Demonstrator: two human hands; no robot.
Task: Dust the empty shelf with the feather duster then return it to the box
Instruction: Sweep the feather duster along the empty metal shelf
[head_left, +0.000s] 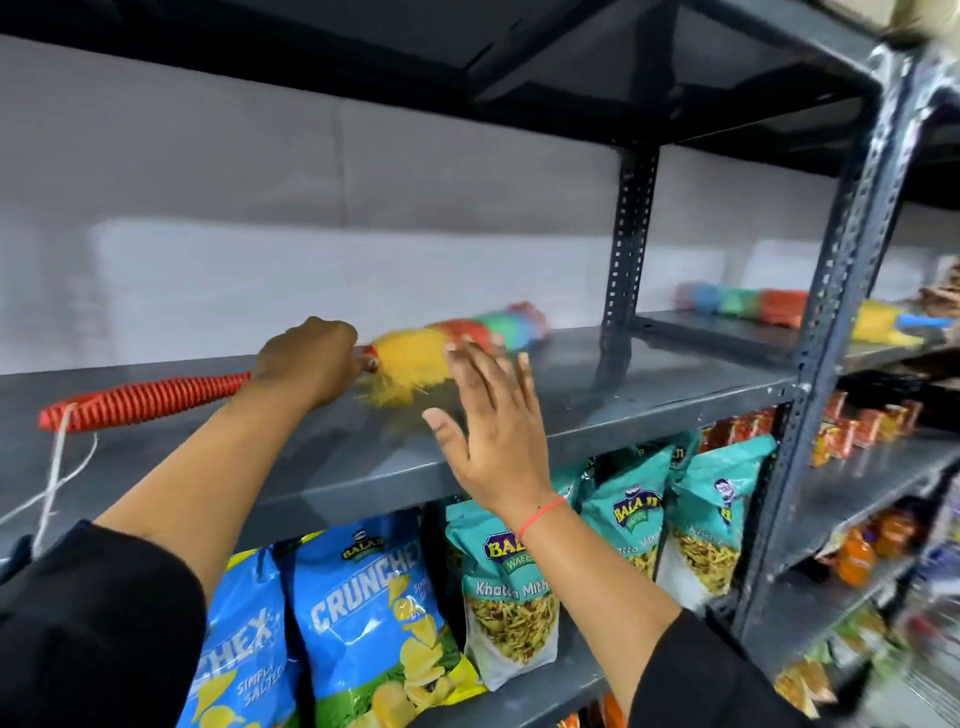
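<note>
Your left hand (311, 358) is clamped around the multicoloured feather duster with the red ribbed handle (410, 364), gripping where handle meets the yellow fluff. It lies on the empty dark grey metal shelf (623, 395), long axis left-right, head pointing right and slightly back. Your right hand (493, 441) hovers spread and empty just in front of the head. Box isn't in view. Left hand does the sweeping.

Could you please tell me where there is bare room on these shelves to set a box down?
The grey shelf lies bare between the feather duster and the upright post, and along its front edge. Below, snack bags crowd the shelf.
</note>
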